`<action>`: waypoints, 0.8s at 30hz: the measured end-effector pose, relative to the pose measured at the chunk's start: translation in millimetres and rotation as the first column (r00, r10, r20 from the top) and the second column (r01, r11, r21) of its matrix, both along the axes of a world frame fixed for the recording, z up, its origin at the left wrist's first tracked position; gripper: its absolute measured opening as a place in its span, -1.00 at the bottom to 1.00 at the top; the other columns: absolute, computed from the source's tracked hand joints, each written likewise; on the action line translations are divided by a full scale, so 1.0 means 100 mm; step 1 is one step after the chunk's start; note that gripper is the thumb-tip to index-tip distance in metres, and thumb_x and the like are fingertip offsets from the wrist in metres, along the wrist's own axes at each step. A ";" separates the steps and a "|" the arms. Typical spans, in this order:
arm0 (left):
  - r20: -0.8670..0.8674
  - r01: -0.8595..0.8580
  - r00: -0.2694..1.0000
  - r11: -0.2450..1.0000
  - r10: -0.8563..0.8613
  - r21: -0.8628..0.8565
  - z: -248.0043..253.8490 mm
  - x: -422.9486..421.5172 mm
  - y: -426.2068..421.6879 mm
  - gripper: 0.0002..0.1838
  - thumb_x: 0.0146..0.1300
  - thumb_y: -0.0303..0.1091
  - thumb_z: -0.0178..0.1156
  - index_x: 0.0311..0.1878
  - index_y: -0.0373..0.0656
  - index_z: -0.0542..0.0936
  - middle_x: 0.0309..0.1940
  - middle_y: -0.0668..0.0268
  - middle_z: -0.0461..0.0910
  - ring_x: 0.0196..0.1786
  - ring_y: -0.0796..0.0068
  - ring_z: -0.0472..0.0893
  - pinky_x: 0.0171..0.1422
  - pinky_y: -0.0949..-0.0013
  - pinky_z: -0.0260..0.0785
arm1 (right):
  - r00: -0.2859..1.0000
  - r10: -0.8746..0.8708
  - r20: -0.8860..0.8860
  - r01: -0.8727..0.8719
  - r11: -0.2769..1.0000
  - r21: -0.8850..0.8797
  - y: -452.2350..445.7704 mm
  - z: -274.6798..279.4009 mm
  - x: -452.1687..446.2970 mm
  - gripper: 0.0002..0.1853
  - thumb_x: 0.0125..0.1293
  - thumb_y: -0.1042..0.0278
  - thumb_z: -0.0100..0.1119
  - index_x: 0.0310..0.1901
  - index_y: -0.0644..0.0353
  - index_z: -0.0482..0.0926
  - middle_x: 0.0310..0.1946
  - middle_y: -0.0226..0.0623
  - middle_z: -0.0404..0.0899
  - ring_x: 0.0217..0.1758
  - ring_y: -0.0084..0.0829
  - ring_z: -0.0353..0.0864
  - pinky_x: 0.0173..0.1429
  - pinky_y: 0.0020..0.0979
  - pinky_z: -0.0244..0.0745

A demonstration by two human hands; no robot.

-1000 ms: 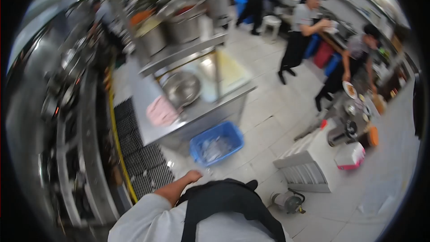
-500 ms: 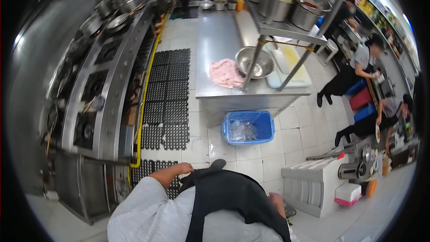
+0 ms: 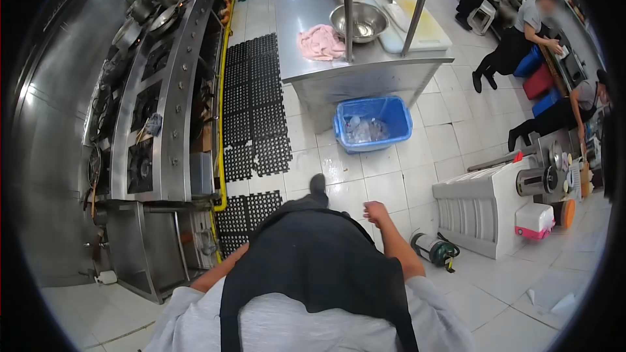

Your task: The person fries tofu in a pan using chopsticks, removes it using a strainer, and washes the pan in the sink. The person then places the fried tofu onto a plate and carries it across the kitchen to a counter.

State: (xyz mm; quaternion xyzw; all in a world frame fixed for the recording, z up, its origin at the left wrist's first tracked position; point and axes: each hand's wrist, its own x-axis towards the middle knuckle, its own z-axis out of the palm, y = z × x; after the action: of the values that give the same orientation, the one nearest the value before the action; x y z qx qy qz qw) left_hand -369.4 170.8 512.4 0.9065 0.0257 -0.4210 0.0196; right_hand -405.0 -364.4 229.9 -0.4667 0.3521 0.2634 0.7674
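Observation:
My right hand [image 3: 375, 212] hangs in the air in front of my black apron [image 3: 313, 254], its fingers curled in loosely with nothing visible in them. My left forearm [image 3: 225, 268] lies beside the apron, and the apron hides the hand itself. Ahead on the floor stands a blue bin [image 3: 342, 140] with clear plastic-looking items [image 3: 366, 130] inside; neither hand touches it. Above it, on the steel counter [image 3: 303, 0], are a pink cloth [image 3: 321, 43], a metal bowl [image 3: 358, 23] and a cutting board [image 3: 427, 29].
A stove [image 3: 166, 111] with pans runs along the left, beside black rubber mats [image 3: 254, 104]. A white ridged container [image 3: 473, 205] and a small dark green cylinder [image 3: 435, 249] stand at the right. Co-workers [image 3: 515, 39] are at the right-hand counter.
My view tilts down and shifts along the floor. My right hand has swung forward, my left hand has gone back out of sight, and the cylinder shows more fully.

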 end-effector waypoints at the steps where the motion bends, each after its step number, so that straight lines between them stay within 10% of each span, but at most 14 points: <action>1: 0.022 0.008 1.000 1.000 -0.008 -0.007 0.02 0.11 0.01 -0.62 0.41 -0.08 0.10 0.03 -0.18 0.65 -0.17 0.04 0.73 -0.07 0.17 0.73 -0.01 0.13 0.57 | 0.996 0.083 -0.011 -0.083 0.996 -0.044 0.14 0.10 0.03 -0.74 0.40 0.13 0.19 0.01 0.04 0.58 -0.24 -0.41 0.65 -0.32 -0.51 0.64 -0.32 -0.38 0.44; 4: 0.132 -0.081 0.987 0.993 0.092 -0.087 0.15 0.57 -0.19 -0.64 0.44 -0.12 0.07 0.01 -0.20 0.65 -0.21 0.05 0.73 -0.10 0.21 0.74 -0.05 0.15 0.59 | 0.954 0.298 0.043 -0.291 0.949 -0.117 0.27 0.35 0.00 -0.70 0.44 0.13 0.14 -0.16 0.24 0.62 -0.31 -0.26 0.68 -0.38 -0.43 0.71 -0.60 -0.36 0.33; 6: 0.140 -0.604 0.758 0.767 0.637 -0.217 0.34 0.87 -0.61 -0.67 0.45 -0.15 0.05 -0.01 -0.20 0.63 -0.22 0.08 0.73 -0.05 0.24 0.73 0.04 0.18 0.59 | 0.792 0.556 0.252 -0.421 0.797 -0.434 0.28 -0.05 -0.09 -0.66 0.46 0.09 0.10 -0.19 0.25 0.63 -0.35 -0.23 0.68 -0.39 -0.39 0.71 -0.56 -0.31 0.39; 8: 0.389 0.012 0.916 0.965 0.093 -0.260 -0.32 1.29 -0.15 -0.66 0.43 -0.15 0.09 -0.02 -0.21 0.67 -0.19 0.13 0.75 -0.04 0.28 0.74 0.08 0.23 0.58 | 0.561 0.792 0.241 -0.409 0.518 -0.751 0.16 -0.23 -0.32 -0.63 0.48 0.06 0.07 -0.21 0.25 0.64 -0.39 -0.19 0.68 -0.43 -0.34 0.70 -0.50 -0.24 0.45; 10: 0.337 -0.140 0.889 0.883 0.311 -0.447 -0.27 1.53 -0.53 -0.64 0.37 -0.10 0.16 -0.06 -0.17 0.75 -0.09 0.17 0.78 0.05 0.28 0.73 0.22 0.26 0.53 | 0.443 0.883 0.155 -0.331 0.321 -0.887 -0.01 -0.33 -0.59 -0.59 0.50 0.04 0.03 -0.22 0.25 0.65 -0.43 -0.15 0.68 -0.46 -0.29 0.69 -0.44 -0.17 0.52; 14: 0.272 0.130 0.962 0.925 -0.031 -0.357 -0.38 1.84 -1.00 -0.67 0.28 -0.06 0.28 -0.04 -0.03 0.79 -0.09 0.15 0.78 0.02 0.19 0.75 0.16 0.24 0.57 | 0.789 0.610 0.069 -0.500 0.703 -0.506 -0.16 -0.34 -1.09 -0.67 0.50 0.05 0.10 -0.04 0.18 0.58 -0.25 -0.18 0.66 -0.34 -0.28 0.67 -0.41 -0.16 0.46; 17: 0.012 0.335 0.934 0.862 -0.358 -0.381 -0.62 2.07 -0.79 -0.61 0.45 -0.09 0.10 0.19 -0.03 0.70 0.17 0.29 0.71 0.23 0.32 0.66 0.40 0.27 0.39 | 0.834 0.543 -0.096 -0.538 0.764 -0.355 -0.01 0.11 -1.05 -0.68 0.50 0.07 0.11 0.05 0.14 0.55 -0.10 -0.21 0.65 -0.17 -0.26 0.69 -0.24 -0.21 0.51; 19: 0.095 0.369 0.919 0.752 -0.382 -0.546 -0.97 2.16 -0.38 -0.63 0.45 -0.14 0.16 0.19 -0.06 0.69 0.08 0.28 0.74 0.06 0.37 0.69 0.22 0.31 0.48 | 0.874 0.462 -0.150 -0.486 0.833 -0.264 0.19 0.28 -0.82 -0.57 0.42 -0.02 0.15 0.14 0.10 0.54 -0.04 -0.15 0.68 -0.07 -0.19 0.71 -0.09 -0.17 0.56; 21: 0.207 0.272 0.962 0.594 -0.177 -0.757 -1.13 2.30 0.11 -0.65 0.44 -0.19 0.22 0.19 -0.10 0.69 -0.01 0.27 0.77 -0.10 0.41 0.73 0.03 0.35 0.56 | 0.827 0.560 -0.040 -0.546 0.786 -0.289 0.36 0.20 -0.59 -0.41 0.32 -0.14 0.20 0.25 0.06 0.54 -0.01 -0.06 0.71 0.00 -0.10 0.73 -0.01 -0.09 0.60; 24: -0.209 -0.572 0.718 0.392 0.664 -0.721 -0.53 2.38 0.57 -0.69 0.44 -0.13 0.25 0.13 -0.05 0.66 -0.27 0.36 0.69 -0.41 0.55 0.58 -0.42 0.44 0.39 | 0.682 0.726 0.090 -0.611 0.633 -0.476 0.54 0.42 0.08 -0.51 0.42 0.03 0.14 0.28 0.06 0.54 0.10 -0.11 0.68 0.02 -0.21 0.75 -0.01 -0.16 0.65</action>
State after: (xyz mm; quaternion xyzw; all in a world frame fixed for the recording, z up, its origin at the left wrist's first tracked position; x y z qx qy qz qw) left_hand -131.2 227.3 459.4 0.7607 0.1850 -0.3023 0.5439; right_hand -397.3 -310.0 271.9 -0.7450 0.0892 0.3846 0.5377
